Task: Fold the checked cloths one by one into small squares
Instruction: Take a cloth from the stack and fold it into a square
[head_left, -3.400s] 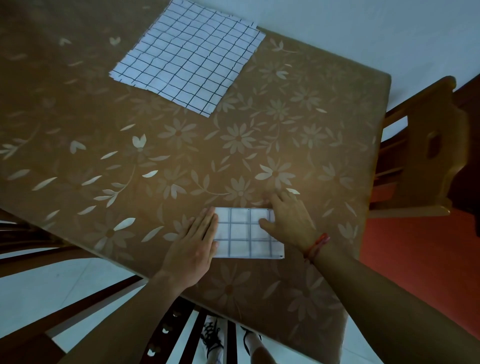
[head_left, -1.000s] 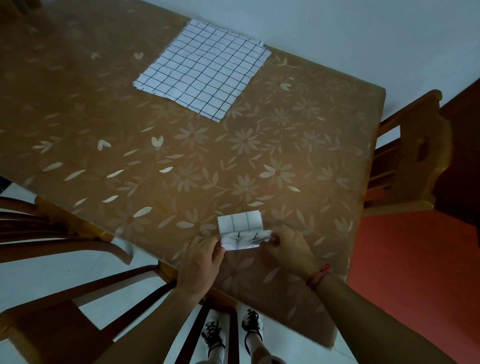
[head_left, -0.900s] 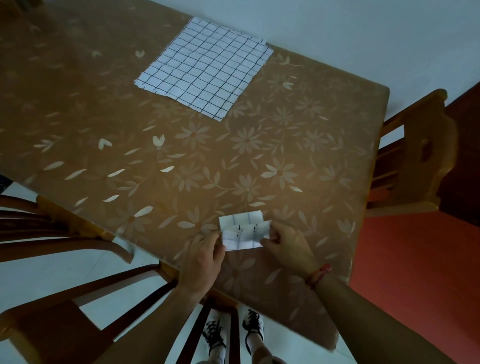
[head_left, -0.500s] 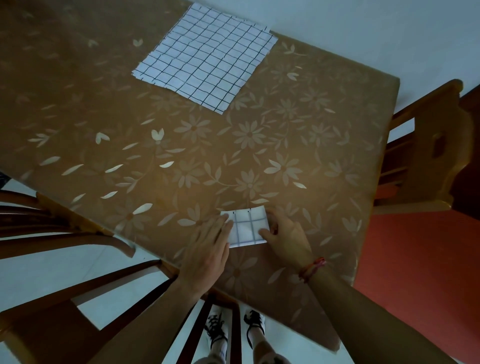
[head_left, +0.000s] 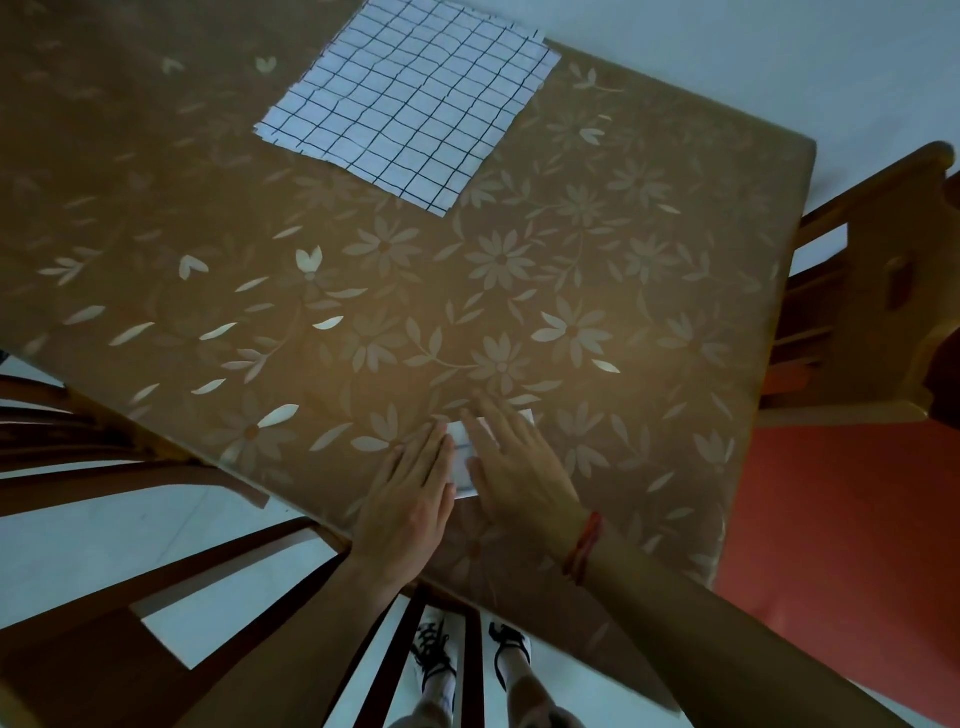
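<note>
The folded cloth (head_left: 464, 460) lies on the bench (head_left: 649, 249), mostly under the right grip (head_left: 514, 467), which presses flat on it, fingers straight, grasping nothing. The left grip (head_left: 410, 493), likewise flat and released, rests just left of the folded cloth, touching its edge. An unfolded checked cloth (head_left: 410, 98) lies well beyond the folded cloth.

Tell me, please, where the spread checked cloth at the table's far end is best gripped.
The spread checked cloth lies flat on the table, turned so one corner points toward the person. Pinch that corner, coming from the near side; a flat sheet probably offers purchase only at its edges.
</note>
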